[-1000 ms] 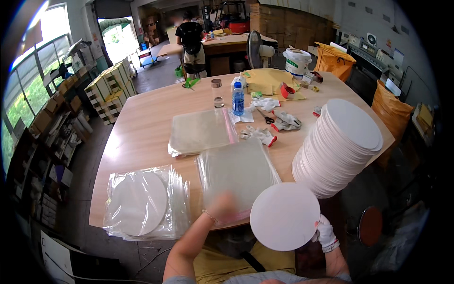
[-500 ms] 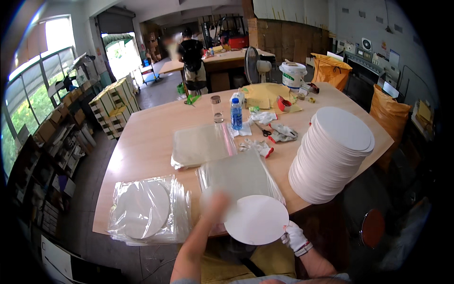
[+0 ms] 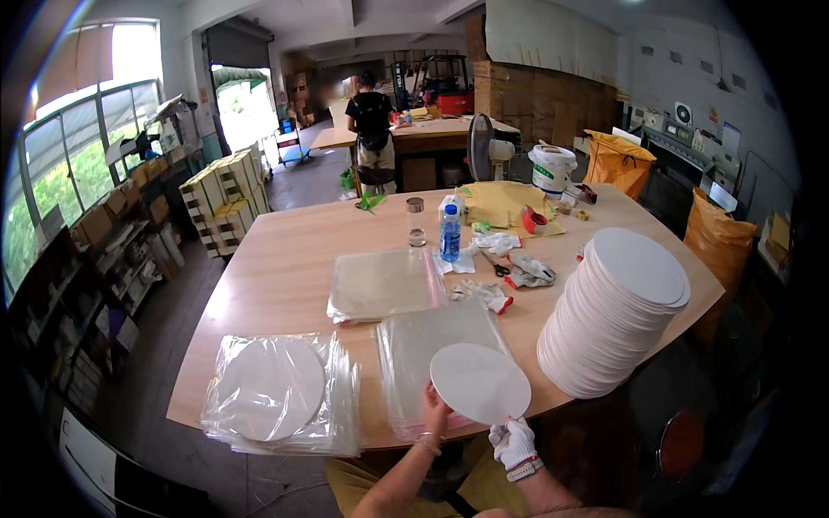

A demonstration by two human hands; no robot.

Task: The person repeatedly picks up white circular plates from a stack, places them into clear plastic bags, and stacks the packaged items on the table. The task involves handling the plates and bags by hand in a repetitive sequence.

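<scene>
A round white disc (image 3: 480,384) is held tilted over the near edge of the table, its rim between both hands. My bare left hand (image 3: 435,411) grips its left edge, fingers partly hidden behind it. My right hand (image 3: 515,444), in a white glove, pinches its lower right edge. Beneath and behind the disc lies a stack of clear plastic bags (image 3: 406,363). To the left, a pile of clear bags (image 3: 341,406) has a white disc (image 3: 272,388) inside the top one. On the right stands a tall, leaning stack of white discs (image 3: 609,319).
Another pile of clear bags (image 3: 380,289) lies farther back. Beyond are a blue-capped water bottle (image 3: 450,235), a glass tumbler (image 3: 416,223), scissors (image 3: 496,266), work gloves (image 3: 529,271), red tape (image 3: 534,221) and a white bucket (image 3: 551,168). A person (image 3: 371,129) stands at a far table.
My left hand has come back to the disc and now grips its left edge. The disc is tilted up more, and my right hand still holds its edge. The view has shifted slightly.
</scene>
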